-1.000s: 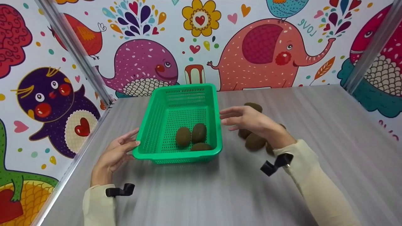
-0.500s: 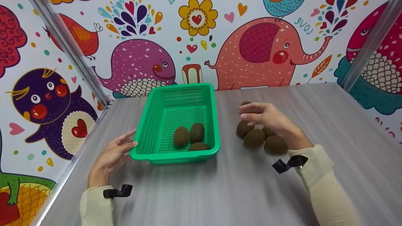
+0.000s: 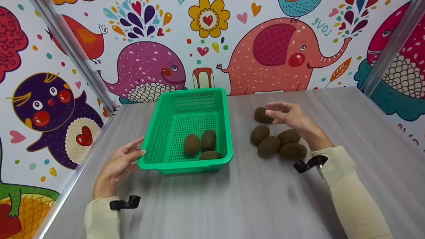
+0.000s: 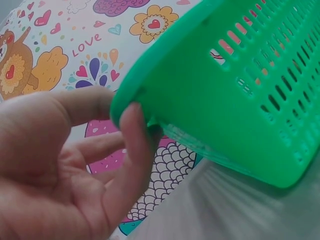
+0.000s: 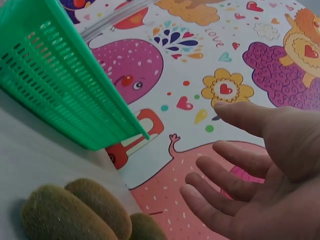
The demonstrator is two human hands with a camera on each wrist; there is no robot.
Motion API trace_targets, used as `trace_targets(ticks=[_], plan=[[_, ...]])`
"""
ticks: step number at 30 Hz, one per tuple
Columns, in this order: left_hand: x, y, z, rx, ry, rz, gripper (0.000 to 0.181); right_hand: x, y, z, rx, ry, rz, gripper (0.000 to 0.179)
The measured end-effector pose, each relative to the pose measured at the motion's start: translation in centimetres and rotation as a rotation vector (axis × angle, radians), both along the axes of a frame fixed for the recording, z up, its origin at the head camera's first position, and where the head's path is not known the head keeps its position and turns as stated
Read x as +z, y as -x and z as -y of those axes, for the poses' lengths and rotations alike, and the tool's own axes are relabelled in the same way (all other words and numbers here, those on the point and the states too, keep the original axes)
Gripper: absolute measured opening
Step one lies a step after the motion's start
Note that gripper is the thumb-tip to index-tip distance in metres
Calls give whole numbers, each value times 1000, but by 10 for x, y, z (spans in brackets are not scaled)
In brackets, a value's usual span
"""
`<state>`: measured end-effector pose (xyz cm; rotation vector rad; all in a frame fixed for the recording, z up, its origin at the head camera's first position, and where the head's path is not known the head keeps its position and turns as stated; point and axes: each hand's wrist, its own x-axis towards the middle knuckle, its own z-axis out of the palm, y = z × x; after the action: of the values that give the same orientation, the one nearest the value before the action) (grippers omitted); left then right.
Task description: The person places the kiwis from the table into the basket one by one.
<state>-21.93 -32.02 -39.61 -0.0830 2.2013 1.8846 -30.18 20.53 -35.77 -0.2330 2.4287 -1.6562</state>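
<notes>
Three brown kiwis (image 3: 208, 140) lie in the near right part of a green plastic basket (image 3: 190, 165). My left hand (image 3: 118, 162) pinches the basket's left rim near the front corner; the left wrist view has its thumb and forefinger at the rim (image 4: 131, 95). To the right of the basket, several kiwis (image 3: 269, 147) lie grouped on the table, the farthest kiwi (image 3: 262, 115) slightly apart from the others. My right hand (image 3: 292, 118) hovers beside that far kiwi, covering part of it in the head view. In the right wrist view its fingers (image 5: 215, 210) are spread, holding nothing.
A grey wood-grain table (image 3: 199, 202) bears everything. Printed cartoon panels (image 3: 206, 43) stand behind and at both sides, with metal posts (image 3: 76, 56) at the corners. Black wrist mounts (image 3: 125, 202) sit on both sleeves.
My right hand has moved from beside the basket's right rim rightward, then slightly farther back, uncovering more of the kiwis. My left hand still holds the rim; the three kiwis inside stay put.
</notes>
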Motion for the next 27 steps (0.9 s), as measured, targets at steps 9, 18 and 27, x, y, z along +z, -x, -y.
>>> trace_targets(ticks=[9, 18, 27], plan=[[-1, 1, -1, 5, -1, -10, 68, -7, 23, -10, -59, 45, -88, 67], [-2, 2, -1, 1, -28, -24, 67, -19, 47, -12, -126, 15, -2, 67], [-2, 0, -2, 18, -26, -1, 68, -26, 59, -2, -154, 9, 42, 59]])
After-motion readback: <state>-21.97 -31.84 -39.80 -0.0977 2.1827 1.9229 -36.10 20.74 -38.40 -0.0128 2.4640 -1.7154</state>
